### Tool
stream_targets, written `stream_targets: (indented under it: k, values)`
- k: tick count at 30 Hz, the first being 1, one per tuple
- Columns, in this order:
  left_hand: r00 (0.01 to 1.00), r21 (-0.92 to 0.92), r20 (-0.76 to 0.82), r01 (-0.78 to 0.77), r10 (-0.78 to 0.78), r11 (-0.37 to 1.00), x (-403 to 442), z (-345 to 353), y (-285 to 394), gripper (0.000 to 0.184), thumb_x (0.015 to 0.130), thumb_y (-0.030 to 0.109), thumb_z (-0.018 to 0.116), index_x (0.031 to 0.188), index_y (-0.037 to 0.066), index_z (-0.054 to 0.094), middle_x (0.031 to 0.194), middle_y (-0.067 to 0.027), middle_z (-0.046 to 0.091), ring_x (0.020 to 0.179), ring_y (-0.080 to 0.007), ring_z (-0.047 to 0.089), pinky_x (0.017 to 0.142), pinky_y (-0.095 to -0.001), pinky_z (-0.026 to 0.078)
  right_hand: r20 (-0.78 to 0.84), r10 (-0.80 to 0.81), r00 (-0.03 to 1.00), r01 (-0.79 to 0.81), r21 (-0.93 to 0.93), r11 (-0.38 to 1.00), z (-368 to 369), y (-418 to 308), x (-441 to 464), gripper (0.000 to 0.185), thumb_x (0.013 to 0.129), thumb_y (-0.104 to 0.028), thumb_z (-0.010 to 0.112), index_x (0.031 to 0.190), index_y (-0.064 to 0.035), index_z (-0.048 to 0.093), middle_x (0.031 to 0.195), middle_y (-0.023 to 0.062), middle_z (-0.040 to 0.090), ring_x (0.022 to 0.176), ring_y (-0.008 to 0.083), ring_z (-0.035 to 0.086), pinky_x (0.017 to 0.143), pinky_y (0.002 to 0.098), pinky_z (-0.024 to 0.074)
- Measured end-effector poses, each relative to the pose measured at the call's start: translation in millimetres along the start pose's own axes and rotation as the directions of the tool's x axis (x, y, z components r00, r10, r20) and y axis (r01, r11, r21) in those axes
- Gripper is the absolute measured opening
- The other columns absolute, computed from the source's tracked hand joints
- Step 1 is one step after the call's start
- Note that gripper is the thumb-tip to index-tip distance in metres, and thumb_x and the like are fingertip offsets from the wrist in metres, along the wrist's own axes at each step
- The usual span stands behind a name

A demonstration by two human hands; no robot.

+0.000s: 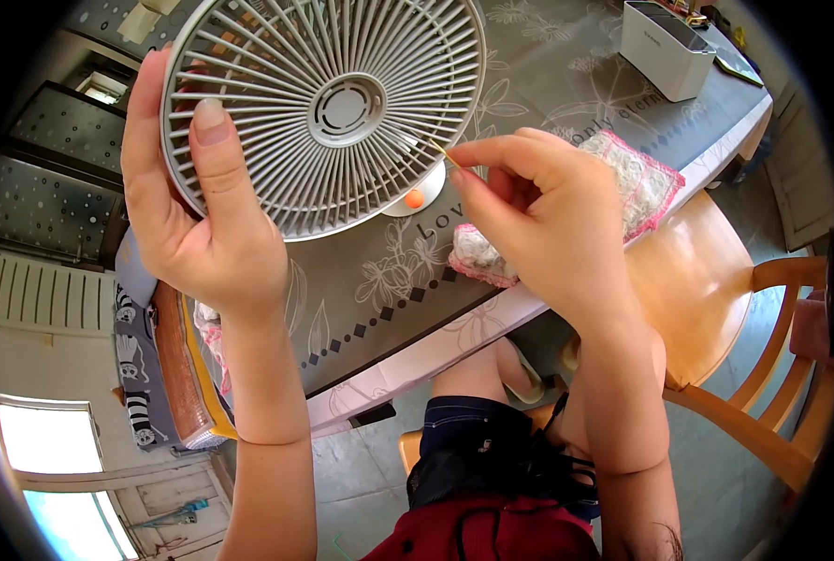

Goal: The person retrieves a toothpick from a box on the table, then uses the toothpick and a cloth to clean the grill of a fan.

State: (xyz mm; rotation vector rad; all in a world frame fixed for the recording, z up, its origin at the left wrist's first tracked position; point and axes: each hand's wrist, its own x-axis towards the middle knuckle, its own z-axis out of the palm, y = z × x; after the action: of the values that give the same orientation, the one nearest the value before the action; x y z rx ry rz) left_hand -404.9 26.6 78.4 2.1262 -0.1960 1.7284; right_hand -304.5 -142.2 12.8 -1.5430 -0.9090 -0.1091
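A round grey fan with a slatted grille (pixel 276 178) stands tilted at the top of the view, its white base with an orange button (pixel 414 199) partly visible below. My left hand (pixel 206 196) grips the grille's left rim, thumb on the front slats and fingers behind the edge. Between the thumb and index finger of my right hand (pixel 543 206) is a thin yellowish stick (pixel 442 151), whose tip reaches the right-hand slats. White cloth with pink edging (pixel 634 182) lies behind my right hand, and more of it shows below the fingers.
The table (pixel 370 327) has a grey patterned cover with a pale border. A white box-shaped device (pixel 665 51) stands at its far right. A wooden chair (pixel 697 290) is at the right, beside the table edge. A bench with a striped cover (pixel 141 374) is at the left.
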Motion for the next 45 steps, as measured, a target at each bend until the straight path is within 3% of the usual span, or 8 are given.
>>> stream_targets:
  k: [5, 7, 14, 25, 29, 34, 36, 45]
  values:
    - [1.000, 0.000, -0.004, -0.005, 0.005, 1.000, 0.6, 1.1, 0.4, 0.034, 0.098, 0.003, 0.052, 0.131, -0.006, 0.051, 0.118, -0.0166, 0.064, 0.099, -0.0165, 0.066, 0.085, -0.0265, 0.057, 0.014, -0.003, 1.000, 0.003, 0.020, 1.000, 1.0, -1.0, 0.9, 0.014, 0.075, -0.005, 0.070, 0.088, -0.0010, 0.072, 0.068, 0.0094, 0.060, 0.058, 0.0219, 0.061, 0.056, 0.0330, 0.0485]
    - [1.000, 0.000, 0.001, -0.007, 0.007, 1.000, 0.3, 0.2, -0.4, 0.034, 0.098, 0.002, 0.051, 0.131, -0.006, 0.051, 0.118, -0.0166, 0.064, 0.100, -0.0166, 0.066, 0.086, -0.0266, 0.057, 0.073, 0.135, 0.988, -0.145, 0.145, 0.979, -0.8, -5.5, 2.2, 0.014, 0.077, -0.006, 0.068, 0.089, 0.0001, 0.072, 0.069, 0.0107, 0.061, 0.058, 0.0209, 0.061, 0.056, 0.0328, 0.0487]
    - [1.000, 0.000, -0.008, -0.005, 0.005, 1.000, 0.0, 1.7, 1.8, 0.034, 0.098, 0.001, 0.051, 0.131, -0.006, 0.051, 0.119, -0.0168, 0.063, 0.100, -0.0167, 0.065, 0.086, -0.0263, 0.056, 0.020, 0.074, 0.997, -0.077, 0.221, 0.972, 5.8, 0.4, 0.7, 0.016, 0.081, -0.007, 0.065, 0.092, 0.0020, 0.071, 0.070, 0.0105, 0.062, 0.050, 0.0187, 0.059, 0.051, 0.0294, 0.0467]
    - [0.999, -0.061, -0.035, 0.008, -0.010, 0.998, -0.9, 3.8, 1.5, 0.035, 0.097, 0.003, 0.056, 0.130, -0.006, 0.053, 0.119, -0.0131, 0.064, 0.098, -0.0119, 0.064, 0.085, -0.0222, 0.053, 0.242, 0.281, 0.929, -0.370, 0.538, 0.758, 8.7, 3.2, 3.3, 0.019, 0.088, -0.013, 0.065, 0.096, 0.0032, 0.071, 0.063, -0.0022, 0.059, 0.050, 0.0035, 0.050, 0.046, 0.0216, 0.0407]
    - [0.999, -0.048, -0.038, 0.006, -0.008, 0.999, -0.7, 6.7, 5.2, 0.035, 0.096, 0.002, 0.056, 0.130, -0.006, 0.053, 0.120, -0.0132, 0.064, 0.098, -0.0118, 0.064, 0.084, -0.0220, 0.053, 0.329, 0.230, 0.916, -0.382, 0.543, 0.748, 13.5, -0.9, -0.9, 0.019, 0.088, -0.014, 0.066, 0.096, 0.0029, 0.072, 0.064, -0.0039, 0.058, 0.055, 0.0015, 0.048, 0.049, 0.0201, 0.0390]
    - [1.000, -0.082, -0.025, 0.007, -0.009, 0.997, -0.3, 2.5, -0.8, 0.035, 0.096, 0.002, 0.056, 0.131, -0.006, 0.052, 0.121, -0.0132, 0.063, 0.097, -0.0114, 0.064, 0.083, -0.0218, 0.053, 0.264, 0.314, 0.912, -0.409, 0.528, 0.744, 2.2, 0.9, 2.2, 0.020, 0.085, -0.013, 0.066, 0.093, 0.0040, 0.072, 0.062, -0.0024, 0.058, 0.054, 0.0024, 0.051, 0.047, 0.0207, 0.0420]
    - [1.000, -0.065, -0.024, -0.008, 0.006, 0.998, 0.2, 1.8, -2.0, 0.035, 0.096, 0.002, 0.056, 0.131, -0.006, 0.052, 0.121, -0.0134, 0.063, 0.097, -0.0115, 0.064, 0.084, -0.0219, 0.053, 0.169, 0.278, 0.946, -0.325, 0.489, 0.809, 0.5, 1.9, 2.4, 0.020, 0.085, -0.012, 0.064, 0.093, 0.0053, 0.071, 0.061, -0.0014, 0.058, 0.050, 0.0039, 0.052, 0.044, 0.0219, 0.0461]
    - [1.000, -0.029, -0.022, -0.015, 0.015, 0.999, 0.7, 0.9, -2.6, 0.035, 0.098, 0.002, 0.053, 0.131, -0.007, 0.051, 0.122, -0.0158, 0.063, 0.103, -0.0158, 0.064, 0.089, -0.0258, 0.053, 0.184, 0.336, 0.924, -0.383, 0.450, 0.807, -2.1, -5.3, 2.3, 0.019, 0.085, -0.011, 0.062, 0.092, 0.0062, 0.069, 0.060, -0.0008, 0.057, 0.048, 0.0046, 0.053, 0.042, 0.0229, 0.0488]
